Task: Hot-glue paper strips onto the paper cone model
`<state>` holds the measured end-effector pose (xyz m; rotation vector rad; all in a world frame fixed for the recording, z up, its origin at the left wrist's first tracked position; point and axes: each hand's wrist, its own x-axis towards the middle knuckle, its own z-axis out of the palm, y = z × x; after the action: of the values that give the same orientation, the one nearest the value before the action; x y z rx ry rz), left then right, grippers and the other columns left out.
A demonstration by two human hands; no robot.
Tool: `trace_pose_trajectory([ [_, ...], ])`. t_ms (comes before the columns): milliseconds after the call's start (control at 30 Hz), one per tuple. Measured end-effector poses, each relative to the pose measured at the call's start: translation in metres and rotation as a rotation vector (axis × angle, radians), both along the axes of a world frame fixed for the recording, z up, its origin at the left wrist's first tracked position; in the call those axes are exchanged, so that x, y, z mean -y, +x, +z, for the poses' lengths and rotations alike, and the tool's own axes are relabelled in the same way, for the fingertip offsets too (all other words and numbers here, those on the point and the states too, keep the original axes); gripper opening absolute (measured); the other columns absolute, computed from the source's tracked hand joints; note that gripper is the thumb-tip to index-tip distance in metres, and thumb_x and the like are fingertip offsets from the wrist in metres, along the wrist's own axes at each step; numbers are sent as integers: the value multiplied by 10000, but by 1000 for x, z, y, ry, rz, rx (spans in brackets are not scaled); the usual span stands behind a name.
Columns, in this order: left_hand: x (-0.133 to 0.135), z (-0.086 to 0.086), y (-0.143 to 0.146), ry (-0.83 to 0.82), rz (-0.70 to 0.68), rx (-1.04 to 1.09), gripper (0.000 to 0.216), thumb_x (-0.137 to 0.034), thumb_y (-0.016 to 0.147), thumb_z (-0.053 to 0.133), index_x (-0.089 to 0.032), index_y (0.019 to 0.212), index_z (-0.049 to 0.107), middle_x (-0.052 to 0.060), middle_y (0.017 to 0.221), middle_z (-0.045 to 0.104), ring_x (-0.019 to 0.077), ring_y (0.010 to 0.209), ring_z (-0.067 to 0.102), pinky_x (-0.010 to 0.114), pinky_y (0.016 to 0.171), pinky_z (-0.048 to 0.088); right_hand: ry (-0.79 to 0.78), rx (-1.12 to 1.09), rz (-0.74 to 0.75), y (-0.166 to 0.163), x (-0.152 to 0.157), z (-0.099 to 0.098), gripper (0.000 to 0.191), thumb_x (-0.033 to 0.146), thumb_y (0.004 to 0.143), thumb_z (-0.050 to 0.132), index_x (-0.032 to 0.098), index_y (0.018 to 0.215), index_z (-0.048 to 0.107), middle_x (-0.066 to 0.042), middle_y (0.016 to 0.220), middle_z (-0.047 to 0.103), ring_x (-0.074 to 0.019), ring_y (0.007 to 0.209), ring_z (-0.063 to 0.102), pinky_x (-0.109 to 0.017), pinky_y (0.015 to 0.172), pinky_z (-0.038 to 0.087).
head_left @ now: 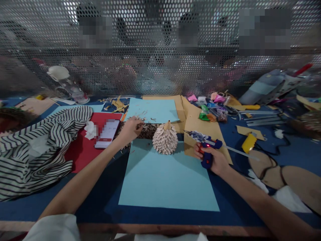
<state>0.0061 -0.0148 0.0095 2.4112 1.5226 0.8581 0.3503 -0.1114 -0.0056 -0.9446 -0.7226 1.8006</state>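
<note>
Both hands curl: right hand (218, 161) round a glue gun (213, 144), left hand (130, 129) at dark scraps (148, 131), its pinch unclear.

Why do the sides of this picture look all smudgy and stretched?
In the head view, the edges are soft and stretched, perhaps by a wide lens, so the grey-blue bottle looks slanted; in the head view, the spiky figure near the middle is clearer, and soft shadows lie on the light-blue sheet below it; in the head view, blocky squares cover part of the phone.
</note>
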Motion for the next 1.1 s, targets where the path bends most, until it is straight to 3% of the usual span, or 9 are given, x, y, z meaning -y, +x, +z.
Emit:
trace_pose_trajectory([
  [233, 7, -10, 4, 78, -107, -259, 381, -359, 800, 616, -182, 1136, 585, 127, 1037, 547, 260, 936, 537, 349, 758, 453, 26, 21, 3, 1, 0, -1, 116, 203, 634, 624, 201, 731, 560, 3, 700, 467, -105, 531, 373, -264, 479, 384],
  [433, -3, -19, -2, 70, -175, -249, 260, -292, 859, 523, -148, 1053, 620, 119, 954, 553, 221, 823, 542, 320, 702, 444, 29, 21, 7, 0, 1, 0, 125, 199, 632, 621, 210, 734, 549, 2, 709, 475, -104, 525, 371, -266, 477, 380],
  [667, -4, -9, 1, 41, -197, -160, 193, -234, 879, 460, -167, 909, 638, 100, 861, 588, 209, 809, 558, 297, 689, 435, 12, 50, 5, 0, 1, 0, 146, 202, 621, 624, 220, 736, 536, 2, 701, 489, -108, 517, 382, -267, 473, 387],
  [867, -4, 2, 2, 20, -89, -77, 211, -297, 866, 495, -174, 857, 667, 85, 819, 664, 214, 803, 601, 300, 715, 444, 10, 43, 10, -1, 2, 2, 136, 197, 621, 627, 213, 729, 546, 2, 694, 477, -105, 526, 381, -258, 475, 385],
  [1100, -12, -2, -9, -106, 83, 120, 277, -390, 802, 566, -169, 891, 709, 42, 727, 701, 160, 608, 576, 235, 546, 396, 9, 49, 2, -2, 2, 2, 127, 194, 626, 612, 209, 730, 541, 4, 692, 475, -104, 518, 388, -262, 471, 373],
])
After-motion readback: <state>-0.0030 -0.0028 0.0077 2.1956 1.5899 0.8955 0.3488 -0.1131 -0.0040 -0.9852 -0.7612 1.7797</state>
